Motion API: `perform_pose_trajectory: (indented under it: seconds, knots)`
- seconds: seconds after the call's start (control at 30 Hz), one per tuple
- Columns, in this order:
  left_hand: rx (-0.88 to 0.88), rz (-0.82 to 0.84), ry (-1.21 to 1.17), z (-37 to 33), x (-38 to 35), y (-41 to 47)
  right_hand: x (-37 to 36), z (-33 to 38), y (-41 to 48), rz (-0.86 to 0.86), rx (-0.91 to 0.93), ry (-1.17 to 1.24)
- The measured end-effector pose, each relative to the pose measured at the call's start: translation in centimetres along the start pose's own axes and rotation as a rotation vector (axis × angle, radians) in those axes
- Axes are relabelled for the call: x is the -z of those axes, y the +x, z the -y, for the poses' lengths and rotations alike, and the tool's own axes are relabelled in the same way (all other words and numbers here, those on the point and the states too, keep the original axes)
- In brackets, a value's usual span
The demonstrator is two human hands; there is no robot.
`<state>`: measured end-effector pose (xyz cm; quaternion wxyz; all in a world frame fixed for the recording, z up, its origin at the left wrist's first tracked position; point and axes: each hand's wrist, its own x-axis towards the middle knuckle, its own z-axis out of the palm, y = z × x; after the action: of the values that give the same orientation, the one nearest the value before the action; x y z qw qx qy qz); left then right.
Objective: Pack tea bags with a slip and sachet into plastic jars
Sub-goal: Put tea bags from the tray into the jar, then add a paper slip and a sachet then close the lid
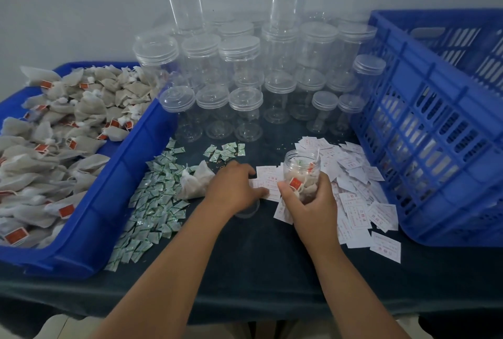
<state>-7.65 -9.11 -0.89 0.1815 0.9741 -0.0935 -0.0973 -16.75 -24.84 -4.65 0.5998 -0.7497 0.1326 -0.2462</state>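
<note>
My right hand [313,200] grips an open clear plastic jar [300,168] with tea bags and a red tag inside. My left hand [234,186] lies palm down on white paper slips [268,175], its fingertips touching them; whether it pinches one I cannot tell. A clear lid [246,212] lies on the dark table under my left wrist. Loose tea bags [194,182] sit just left of my left hand. Green-and-white sachets [160,191] are spread across the table at left. A blue tray [114,197] at the left holds a heap of tea bags [60,126].
Several lidded empty clear jars [245,99] stand in rows at the back centre, with taller stacks behind. A big blue slatted crate [435,132] fills the right side. More white slips [362,202] are scattered between my right hand and the crate.
</note>
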Motion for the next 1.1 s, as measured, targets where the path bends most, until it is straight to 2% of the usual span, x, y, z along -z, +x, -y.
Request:
perform_pose_trajectory:
  seconds: [0.17, 0.4, 0.47, 0.53, 0.57, 0.63, 0.7, 0.77, 0.87, 0.93, 1.0, 1.1]
  knots:
    - [0.032, 0.010, -0.066, 0.1, -0.2, 0.9, 0.0, -0.3, -0.1, 0.020, 0.007, -0.003]
    - [-0.024, -0.155, -0.324, 0.7, 0.6, 0.3, 0.0, -0.1, -0.1, 0.059, 0.009, -0.005]
    - [-0.054, -0.255, -0.449, 0.2, 1.9, -0.2, 0.1, 0.1, -0.3, 0.083, 0.015, 0.004]
    - [-0.061, -0.353, -0.705, -0.7, 3.7, -1.1, 0.1, 0.3, -0.4, 0.116, 0.028, 0.006]
    - [-0.082, -0.352, -0.859, -1.2, 4.7, -1.7, 0.1, 0.4, -0.5, 0.137, 0.032, 0.006]
    - [-0.167, -0.208, -1.021, -2.2, 6.5, -2.7, 0.0, 0.4, -0.7, 0.173, 0.041, 0.009]
    - [-0.224, -0.008, -0.943, -3.0, 7.2, -3.2, 0.1, 0.5, -0.8, 0.192, 0.072, 0.009]
    - [-0.214, 0.048, -0.766, -3.6, 6.9, -3.1, 0.2, 0.8, -1.1, 0.210, 0.113, 0.020]
    - [-0.138, -0.017, -0.487, -4.0, 6.2, -2.9, 0.4, 1.2, -1.3, 0.234, 0.148, 0.035]
    - [-0.128, -0.074, -0.418, -4.0, 6.2, -3.3, 0.3, 1.1, -1.2, 0.243, 0.146, 0.026]
    - [-0.194, -0.163, -0.413, -3.8, 6.2, -3.9, 0.1, 0.8, -1.2, 0.246, 0.128, 0.045]
    - [-0.384, -0.316, -0.360, -3.5, 6.4, -5.4, 0.1, 0.7, -1.2, 0.243, 0.126, 0.071]
